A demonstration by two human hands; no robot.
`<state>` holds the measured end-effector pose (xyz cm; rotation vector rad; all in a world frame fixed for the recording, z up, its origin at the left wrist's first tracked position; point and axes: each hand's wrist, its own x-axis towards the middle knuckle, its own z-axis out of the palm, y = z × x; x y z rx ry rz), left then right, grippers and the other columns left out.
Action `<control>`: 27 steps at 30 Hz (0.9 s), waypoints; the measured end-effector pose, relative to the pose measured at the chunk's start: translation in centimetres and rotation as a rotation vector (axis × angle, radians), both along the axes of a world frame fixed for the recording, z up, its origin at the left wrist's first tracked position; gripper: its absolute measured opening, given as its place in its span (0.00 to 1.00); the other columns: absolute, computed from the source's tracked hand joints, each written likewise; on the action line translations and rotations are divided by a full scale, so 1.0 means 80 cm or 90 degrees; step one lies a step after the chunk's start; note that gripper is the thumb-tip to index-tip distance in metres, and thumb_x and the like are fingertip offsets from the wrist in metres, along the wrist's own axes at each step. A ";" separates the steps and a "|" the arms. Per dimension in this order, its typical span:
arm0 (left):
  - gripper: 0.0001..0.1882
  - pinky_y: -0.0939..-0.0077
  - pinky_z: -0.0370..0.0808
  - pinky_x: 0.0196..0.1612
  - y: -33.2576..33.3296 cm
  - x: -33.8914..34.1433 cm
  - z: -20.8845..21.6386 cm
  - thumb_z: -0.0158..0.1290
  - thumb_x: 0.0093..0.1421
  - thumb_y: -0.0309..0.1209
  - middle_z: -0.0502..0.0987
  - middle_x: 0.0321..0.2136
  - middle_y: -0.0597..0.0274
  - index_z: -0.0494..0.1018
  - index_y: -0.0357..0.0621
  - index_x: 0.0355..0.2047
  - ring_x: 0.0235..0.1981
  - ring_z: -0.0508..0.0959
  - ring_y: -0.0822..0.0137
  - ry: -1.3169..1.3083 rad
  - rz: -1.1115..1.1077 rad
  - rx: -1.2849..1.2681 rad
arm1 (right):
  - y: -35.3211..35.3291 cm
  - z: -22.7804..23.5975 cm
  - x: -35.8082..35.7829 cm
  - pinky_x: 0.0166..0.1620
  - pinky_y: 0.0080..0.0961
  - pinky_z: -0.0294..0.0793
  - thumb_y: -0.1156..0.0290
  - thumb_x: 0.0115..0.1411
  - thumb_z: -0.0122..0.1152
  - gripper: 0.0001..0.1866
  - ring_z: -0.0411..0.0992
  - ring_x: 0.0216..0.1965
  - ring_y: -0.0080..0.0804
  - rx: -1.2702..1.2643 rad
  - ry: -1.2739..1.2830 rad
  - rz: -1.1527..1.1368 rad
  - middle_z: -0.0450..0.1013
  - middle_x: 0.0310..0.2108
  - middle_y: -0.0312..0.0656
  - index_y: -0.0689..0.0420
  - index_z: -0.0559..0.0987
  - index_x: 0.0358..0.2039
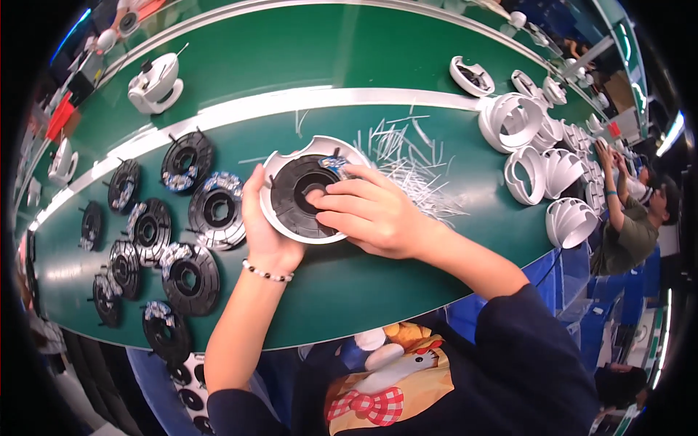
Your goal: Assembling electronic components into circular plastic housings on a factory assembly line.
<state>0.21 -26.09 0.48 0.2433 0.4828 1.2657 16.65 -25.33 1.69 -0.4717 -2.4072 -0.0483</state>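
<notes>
A round white plastic housing (273,218) is held over the green table, with a black disc-shaped part (291,190) seated inside its rim. My left hand (267,236) grips the housing by its left side, thumb along the edge. On the disc's right half rest the fingers of my right hand (378,214), partly hiding it; the thumb reaches into the central hole. A small blue circuit board (334,163) shows at the disc's upper right, close to my right fingers. Whether the right fingers grip or only press the disc is hard to see.
Several black discs with circuit boards (218,211) lie to the left. White strips (411,171) are heaped beyond my right hand. White ring-shaped housings (512,123) stand at right, and a white assembled unit (156,83) at far left. Another person (640,211) works at right.
</notes>
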 end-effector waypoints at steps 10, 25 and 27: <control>0.34 0.54 0.63 0.49 -0.008 0.010 0.002 0.37 0.55 0.53 0.64 0.48 0.46 0.53 0.40 0.53 0.45 0.68 0.53 -0.022 -0.098 -0.035 | 0.210 -0.005 0.034 0.37 0.34 0.63 0.76 0.35 0.56 0.14 0.69 0.31 0.38 0.038 -0.127 -0.266 0.70 0.24 0.40 0.55 0.71 0.28; 0.25 0.67 0.69 0.40 -0.025 0.023 0.001 0.40 0.56 0.46 0.72 0.35 0.60 0.62 0.41 0.47 0.34 0.72 0.66 -0.009 -0.146 -0.059 | 0.083 0.080 0.245 0.34 0.32 0.69 0.80 0.40 0.51 0.11 0.70 0.30 0.41 0.124 -0.015 -0.607 0.72 0.25 0.45 0.56 0.76 0.27; 0.23 0.67 0.69 0.39 -0.031 0.029 0.006 0.40 0.57 0.44 0.73 0.34 0.61 0.62 0.41 0.46 0.33 0.72 0.67 -0.007 -0.162 -0.048 | 0.047 0.078 0.316 0.33 0.33 0.70 0.80 0.40 0.51 0.09 0.71 0.30 0.42 0.018 -0.117 -0.818 0.72 0.24 0.45 0.57 0.76 0.24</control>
